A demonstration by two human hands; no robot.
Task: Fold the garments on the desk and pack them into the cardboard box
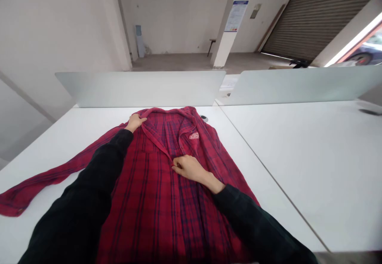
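A red plaid shirt (149, 192) with dark blue lines lies front up across the white table, its collar at the far side. One sleeve (68, 166) stretches out to the left; the other side runs down under my right forearm. My left hand (135, 122) pinches the cloth at the left of the collar. Closed on the front edge of the shirt, near the middle of the chest, is my right hand (188, 167). Between the two hands the neckline gapes, and the inside of the back shows. A pale patch (193, 135) sits to the right of the opening.
The white table (286, 148) has a seam running right of the shirt. Frosted partitions (149, 89) stand along its far edge. A round cable hole (204, 118) lies beside the collar. Beyond are a pillar (229, 29), a water dispenser (139, 43) and a roller shutter (316, 21).
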